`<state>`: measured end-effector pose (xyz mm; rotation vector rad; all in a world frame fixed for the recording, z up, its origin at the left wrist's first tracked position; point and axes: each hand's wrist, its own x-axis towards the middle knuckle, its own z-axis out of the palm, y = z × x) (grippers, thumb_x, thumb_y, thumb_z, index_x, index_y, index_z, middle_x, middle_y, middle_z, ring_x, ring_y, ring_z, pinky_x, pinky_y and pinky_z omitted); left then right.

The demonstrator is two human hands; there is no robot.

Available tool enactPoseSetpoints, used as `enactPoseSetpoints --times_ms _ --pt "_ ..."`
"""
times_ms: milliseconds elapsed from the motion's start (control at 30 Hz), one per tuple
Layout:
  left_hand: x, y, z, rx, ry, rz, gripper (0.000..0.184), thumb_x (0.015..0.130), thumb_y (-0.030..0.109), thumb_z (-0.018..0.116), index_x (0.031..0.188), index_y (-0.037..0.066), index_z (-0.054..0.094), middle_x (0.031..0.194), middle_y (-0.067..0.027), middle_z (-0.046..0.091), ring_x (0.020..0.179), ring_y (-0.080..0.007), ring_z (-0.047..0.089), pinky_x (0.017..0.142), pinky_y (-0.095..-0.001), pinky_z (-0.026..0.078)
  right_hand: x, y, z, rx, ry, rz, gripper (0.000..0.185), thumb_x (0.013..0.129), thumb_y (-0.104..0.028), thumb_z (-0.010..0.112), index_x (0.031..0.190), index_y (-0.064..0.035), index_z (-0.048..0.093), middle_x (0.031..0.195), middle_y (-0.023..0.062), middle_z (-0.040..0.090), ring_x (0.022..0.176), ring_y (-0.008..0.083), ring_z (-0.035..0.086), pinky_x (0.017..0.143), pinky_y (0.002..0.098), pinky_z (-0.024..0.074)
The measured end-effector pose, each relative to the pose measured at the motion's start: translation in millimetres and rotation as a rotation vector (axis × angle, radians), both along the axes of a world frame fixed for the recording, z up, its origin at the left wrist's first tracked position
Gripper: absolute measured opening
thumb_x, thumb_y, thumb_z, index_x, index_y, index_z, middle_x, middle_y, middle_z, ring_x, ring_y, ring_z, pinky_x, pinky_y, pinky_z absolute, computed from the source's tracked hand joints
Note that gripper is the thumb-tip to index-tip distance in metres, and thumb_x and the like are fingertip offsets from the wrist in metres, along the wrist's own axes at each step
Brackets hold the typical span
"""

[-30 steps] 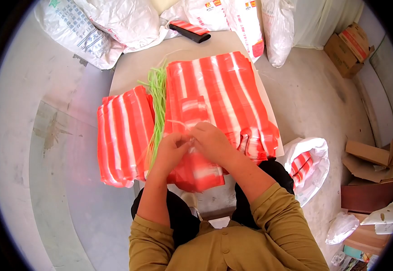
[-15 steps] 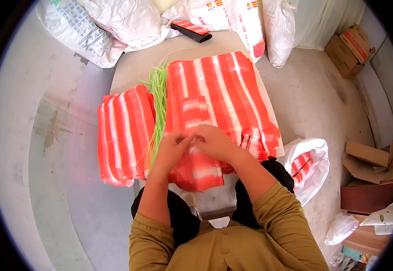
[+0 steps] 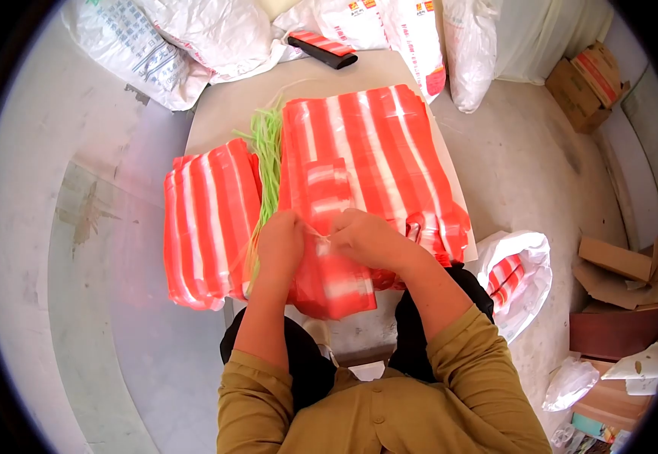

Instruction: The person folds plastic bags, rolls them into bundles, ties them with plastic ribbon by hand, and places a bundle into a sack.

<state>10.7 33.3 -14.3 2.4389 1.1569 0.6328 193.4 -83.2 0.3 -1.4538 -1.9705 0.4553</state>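
A narrow folded bundle of red-and-white striped plastic bags [image 3: 336, 280] lies in front of me, its near end hanging past the table's front edge. My left hand [image 3: 282, 231] is closed at the bundle's left side. Over its right side, my right hand [image 3: 363, 236] is closed too, fingers curled. A short gap separates the hands over the bundle's middle; what thin thing they pinch is too small to make out. Beneath and behind lies a big stack of the same striped bags [image 3: 374, 144]. Left of it are light green plastic strips [image 3: 268, 163] and a smaller striped stack [image 3: 209, 223].
A rolled striped bundle with a black end [image 3: 321, 49] lies at the table's [image 3: 227, 113] far edge. White sacks [image 3: 215, 38] stand behind. Right of the table, an open white sack [image 3: 525, 295] holds striped bundles. Cardboard boxes [image 3: 616, 280] stand farther right.
My hands were together over the middle of the folded bundle; now they are apart, the left moved left and the right slightly right. The stacks have stayed in place.
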Motion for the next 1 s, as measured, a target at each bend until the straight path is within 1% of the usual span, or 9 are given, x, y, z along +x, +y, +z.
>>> enactPoseSetpoints --times_ms 133,233,333,433,633,733,833,933,1000 --pt "5 0 -3 0.097 -0.047 0.052 0.012 0.092 0.011 0.066 0.099 0.002 0.068 0.089 -0.0149 0.067 0.087 -0.0333 0.067 0.077 -0.0414 0.054 7 -7 9 -0.014 0.08 0.002 0.014 0.087 -0.015 0.071 0.098 -0.0087 0.074 0.102 0.0099 0.067 0.1 0.0321 0.062 0.087 0.0415 0.0532" --pt "-7 -3 19 -0.204 -0.423 0.149 0.017 0.097 0.013 0.061 0.11 0.004 0.068 0.098 -0.009 0.068 0.092 -0.0244 0.068 0.082 -0.0367 0.054 8 -15 23 -0.013 0.025 -0.424 0.038 0.091 -0.021 0.07 0.126 -0.0081 0.067 0.108 0.0129 0.068 0.104 0.0327 0.061 0.091 0.0436 0.052" --pt "-24 1 12 -0.736 -0.437 -0.084 0.024 0.105 0.02 0.06 0.123 0.004 0.063 0.108 -0.0039 0.066 0.093 -0.0143 0.064 0.079 -0.0291 0.054 12 -10 21 -0.16 -0.196 -0.477 0.058 0.094 -0.025 0.069 0.145 -0.0046 0.052 0.112 0.0161 0.067 0.11 0.0334 0.061 0.093 0.0447 0.0511" --pt "-17 -17 16 -0.954 -0.458 -0.188 0.031 0.109 0.024 0.053 0.132 0.004 0.059 0.116 -0.005 0.065 0.099 -0.0143 0.064 0.085 -0.0292 0.055 6 -5 14 -0.159 -0.236 -0.426 0.063 0.094 -0.027 0.069 0.148 -0.002 0.048 0.114 0.0182 0.067 0.113 0.0351 0.06 0.095 0.0447 0.05" --pt "-18 -24 36 -1.01 -0.515 -0.044 0.049 0.109 0.042 0.049 0.142 0.006 0.052 0.125 -0.0066 0.06 0.109 -0.0171 0.063 0.09 -0.0321 0.056 -4 -4 16 -0.265 0.683 -0.308 0.065 0.104 -0.032 0.059 0.157 -0.0051 0.035 0.144 0.0157 0.056 0.13 0.0325 0.056 0.108 0.0465 0.0463" --pt "-17 -31 53 -1.034 -0.613 0.042 0.056 0.108 0.049 0.048 0.145 0.007 0.048 0.129 -0.0081 0.057 0.111 -0.0185 0.062 0.089 -0.0343 0.057 -16 -7 25 -0.179 1.187 -0.104 0.059 0.107 -0.028 0.053 0.159 -0.0084 0.031 0.152 0.0127 0.047 0.136 0.0296 0.052 0.111 0.048 0.0459" --pt "-23 -21 42 -1.173 -0.743 0.072 0.057 0.108 0.048 0.046 0.147 0.006 0.044 0.129 -0.0102 0.059 0.111 -0.0204 0.063 0.089 -0.0368 0.058 -22 4 15 -0.196 1.724 0.159 0.05 0.108 -0.025 0.051 0.154 -0.0108 0.039 0.147 0.011 0.051 0.136 0.0273 0.053 0.109 0.0456 0.0482" --pt "-18 -23 37 -1.343 -0.926 0.011 0.05 0.108 0.038 0.051 0.145 0.004 0.045 0.131 -0.0121 0.061 0.113 -0.0225 0.064 0.09 -0.0391 0.059 -33 9 -1 -0.28 1.644 -0.013 0.04 0.107 -0.021 0.052 0.146 -0.0111 0.046 0.14 0.0086 0.054 0.132 0.0242 0.055 0.105 0.0407 0.0501" --pt "-17 -14 10 -1.273 -0.87 -0.067 0.045 0.104 0.019 0.058 0.143 0.002 0.046 0.125 -0.0117 0.062 0.111 -0.0198 0.065 0.086 -0.0356 0.058 -35 7 -2 -0.263 1.418 -0.073 0.036 0.106 -0.015 0.051 0.141 -0.0077 0.047 0.136 0.008 0.054 0.128 0.0222 0.055 0.102 0.0364 0.0494"
